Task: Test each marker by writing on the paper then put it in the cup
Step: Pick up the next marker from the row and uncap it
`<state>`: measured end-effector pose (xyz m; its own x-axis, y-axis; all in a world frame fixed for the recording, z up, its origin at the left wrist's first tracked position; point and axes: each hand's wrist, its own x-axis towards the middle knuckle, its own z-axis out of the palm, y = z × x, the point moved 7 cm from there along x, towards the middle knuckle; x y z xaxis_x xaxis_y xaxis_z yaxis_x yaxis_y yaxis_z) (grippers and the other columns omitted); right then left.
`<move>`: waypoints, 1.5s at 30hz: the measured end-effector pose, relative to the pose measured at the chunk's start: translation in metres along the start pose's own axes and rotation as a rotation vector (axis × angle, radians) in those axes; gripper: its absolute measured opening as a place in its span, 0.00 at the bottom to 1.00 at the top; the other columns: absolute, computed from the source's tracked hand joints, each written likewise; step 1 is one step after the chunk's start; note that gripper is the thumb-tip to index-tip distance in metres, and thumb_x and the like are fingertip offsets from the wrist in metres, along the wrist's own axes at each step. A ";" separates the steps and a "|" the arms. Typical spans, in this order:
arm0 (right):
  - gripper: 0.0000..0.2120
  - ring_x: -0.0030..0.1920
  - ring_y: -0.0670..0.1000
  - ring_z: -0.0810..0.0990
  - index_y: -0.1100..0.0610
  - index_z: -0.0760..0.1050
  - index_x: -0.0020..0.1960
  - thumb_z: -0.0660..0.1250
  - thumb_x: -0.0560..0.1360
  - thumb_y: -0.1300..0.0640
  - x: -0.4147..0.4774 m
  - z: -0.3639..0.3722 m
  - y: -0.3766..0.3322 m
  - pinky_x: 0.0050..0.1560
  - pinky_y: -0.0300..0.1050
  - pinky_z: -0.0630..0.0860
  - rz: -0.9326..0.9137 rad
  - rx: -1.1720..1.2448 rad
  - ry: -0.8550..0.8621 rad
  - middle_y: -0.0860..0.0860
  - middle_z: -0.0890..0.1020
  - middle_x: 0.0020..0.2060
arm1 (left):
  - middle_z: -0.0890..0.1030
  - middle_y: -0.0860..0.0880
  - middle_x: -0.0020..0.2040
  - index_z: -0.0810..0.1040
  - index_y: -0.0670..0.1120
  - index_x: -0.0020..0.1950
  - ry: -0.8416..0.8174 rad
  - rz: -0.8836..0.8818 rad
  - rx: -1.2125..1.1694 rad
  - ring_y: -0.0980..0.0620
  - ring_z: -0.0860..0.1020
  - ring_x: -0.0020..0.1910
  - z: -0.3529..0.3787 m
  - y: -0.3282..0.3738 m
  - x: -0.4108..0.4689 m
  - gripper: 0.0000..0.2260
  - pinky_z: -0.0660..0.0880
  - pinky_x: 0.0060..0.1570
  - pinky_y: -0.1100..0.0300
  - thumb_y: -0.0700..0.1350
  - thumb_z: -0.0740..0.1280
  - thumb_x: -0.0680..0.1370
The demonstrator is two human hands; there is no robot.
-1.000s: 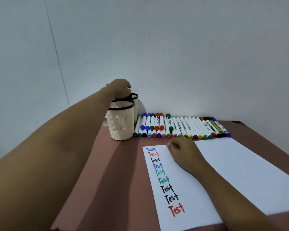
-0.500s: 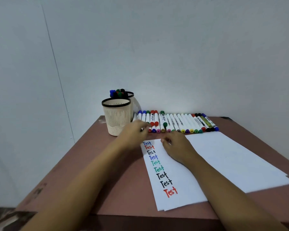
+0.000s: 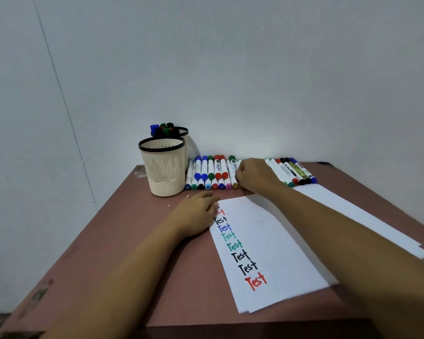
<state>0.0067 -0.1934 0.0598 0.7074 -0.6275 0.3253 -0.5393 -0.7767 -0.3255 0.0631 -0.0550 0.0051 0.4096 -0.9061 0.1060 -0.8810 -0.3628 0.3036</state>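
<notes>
Reddish-brown wooden table top (image 3: 132,241), seen from above and in front, against a pale grey wall (image 3: 230,69). A white sheet of paper (image 3: 284,241) lies at the centre, bearing a column of handwritten words "Test" (image 3: 240,255) in red, black, blue and green along its left edge. At 11 o'clock from the paper stands a cream ribbed plastic cup with a black rim (image 3: 164,172); touching it at its 1 o'clock is a second, similar cup (image 3: 188,149), which holds capped markers with blue, green and black ends (image 3: 162,129). At 12 o'clock from the paper, a row of white-barrelled markers with coloured caps (image 3: 211,172) lies side by side along the far edge.

Left hand (image 3: 196,214): palm down, fingers relaxed and nearly straight, resting on the paper's 11 o'clock corner and covering the topmost word. Right hand (image 3: 255,174): over the middle of the row, its fingers (image 3: 240,171) curled down against a white marker with a dark green cap (image 3: 233,165); whether they close round it cannot be told. That marker lies in the row.
</notes>
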 end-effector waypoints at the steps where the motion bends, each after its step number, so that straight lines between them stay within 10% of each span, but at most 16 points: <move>1: 0.13 0.46 0.56 0.76 0.59 0.72 0.39 0.58 0.79 0.55 0.006 0.002 0.001 0.41 0.45 0.68 0.029 -0.015 0.011 0.55 0.77 0.42 | 0.61 0.51 0.75 0.63 0.48 0.73 0.000 0.001 0.002 0.53 0.59 0.73 0.000 0.001 0.000 0.19 0.54 0.73 0.49 0.49 0.50 0.83; 8: 0.15 0.64 0.59 0.70 0.60 0.72 0.62 0.56 0.80 0.54 0.020 0.023 0.006 0.62 0.51 0.65 0.160 -0.192 0.027 0.58 0.73 0.62 | 0.60 0.51 0.75 0.63 0.48 0.73 0.001 0.009 0.005 0.53 0.59 0.73 0.000 0.000 0.001 0.19 0.54 0.73 0.49 0.49 0.50 0.83; 19: 0.07 0.41 0.53 0.73 0.62 0.70 0.47 0.59 0.78 0.58 0.010 -0.007 0.018 0.29 0.42 0.63 0.265 0.407 0.228 0.55 0.75 0.39 | 0.63 0.51 0.74 0.65 0.48 0.72 0.010 0.009 -0.043 0.53 0.60 0.72 -0.001 0.000 -0.001 0.19 0.55 0.72 0.49 0.50 0.50 0.82; 31: 0.10 0.30 0.47 0.71 0.57 0.73 0.38 0.59 0.77 0.62 -0.069 -0.033 0.022 0.32 0.41 0.67 0.236 1.037 0.216 0.52 0.75 0.30 | 0.61 0.44 0.71 0.61 0.46 0.74 0.449 0.108 -0.160 0.48 0.57 0.71 -0.036 0.008 -0.012 0.26 0.55 0.69 0.59 0.48 0.65 0.77; 37: 0.11 0.27 0.47 0.69 0.58 0.73 0.36 0.60 0.77 0.63 -0.069 -0.017 0.018 0.31 0.40 0.66 0.250 1.259 0.144 0.50 0.73 0.25 | 0.77 0.49 0.52 0.71 0.47 0.65 0.323 0.166 -0.167 0.56 0.72 0.45 -0.029 0.019 -0.006 0.15 0.65 0.43 0.66 0.47 0.62 0.79; 45: 0.12 0.29 0.46 0.69 0.58 0.74 0.37 0.67 0.76 0.53 -0.073 0.007 0.000 0.33 0.41 0.62 0.236 1.396 -0.067 0.49 0.72 0.25 | 0.68 0.56 0.34 0.75 0.42 0.50 0.448 0.245 -0.119 0.57 0.67 0.32 -0.038 0.029 -0.011 0.06 0.61 0.33 0.63 0.44 0.63 0.78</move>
<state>-0.0421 -0.1467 0.0301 0.7069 -0.6985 0.1114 0.2136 0.0606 -0.9750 0.0422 -0.0467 0.0490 0.2788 -0.7701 0.5738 -0.9414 -0.1012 0.3216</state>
